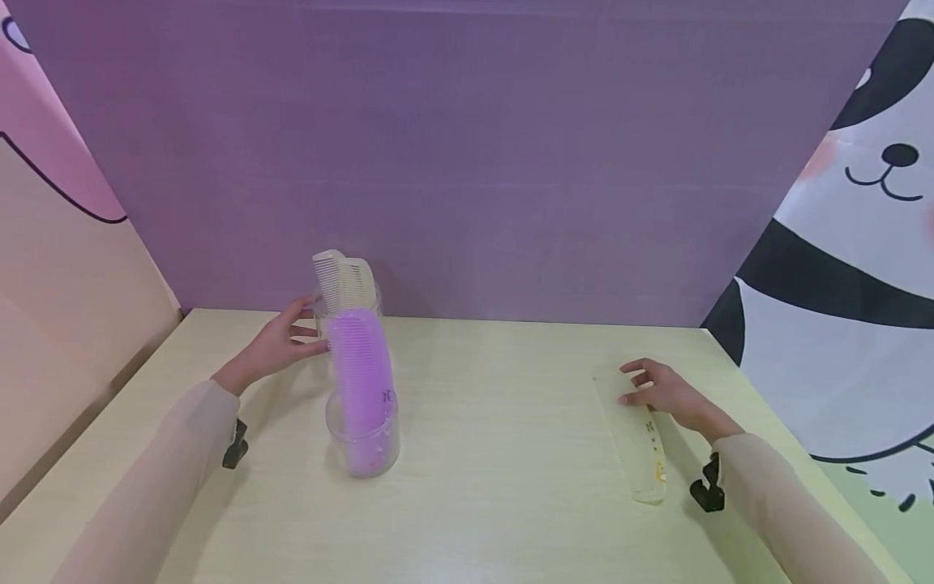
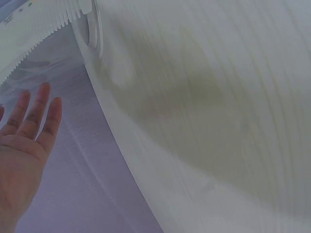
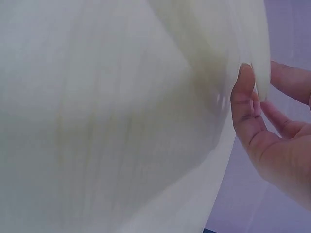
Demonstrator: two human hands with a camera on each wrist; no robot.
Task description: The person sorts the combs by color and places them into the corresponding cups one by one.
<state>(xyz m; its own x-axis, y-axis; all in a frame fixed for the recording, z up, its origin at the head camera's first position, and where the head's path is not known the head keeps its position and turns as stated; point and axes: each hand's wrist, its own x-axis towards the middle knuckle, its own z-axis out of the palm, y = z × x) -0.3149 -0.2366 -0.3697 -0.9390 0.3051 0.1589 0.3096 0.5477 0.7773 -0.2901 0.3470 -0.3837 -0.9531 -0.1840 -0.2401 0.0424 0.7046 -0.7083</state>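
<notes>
My left hand (image 1: 280, 337) reaches beside the rear clear cup (image 1: 319, 312), its fingertips right at the cup's side. In the left wrist view those fingers (image 2: 35, 116) are straight and apart, below a white comb (image 2: 36, 31). Cream combs (image 1: 343, 284) stand in this rear cup. Purple combs (image 1: 361, 373) stand in the front clear cup (image 1: 394, 446) and partly hide the rear one. Over at the right, my right hand (image 1: 667, 397) holds a pale, clear-wrapped comb (image 1: 642, 466) between thumb and fingers. The right wrist view shows the thumb (image 3: 245, 92) against the pale edge.
A light wood-grain table (image 1: 496, 487) spans the front, with a purple backdrop (image 1: 511, 162) along its far edge. A panda-print cloth (image 1: 861, 292) hangs at the right, and a pink and beige one (image 1: 66, 268) at the left.
</notes>
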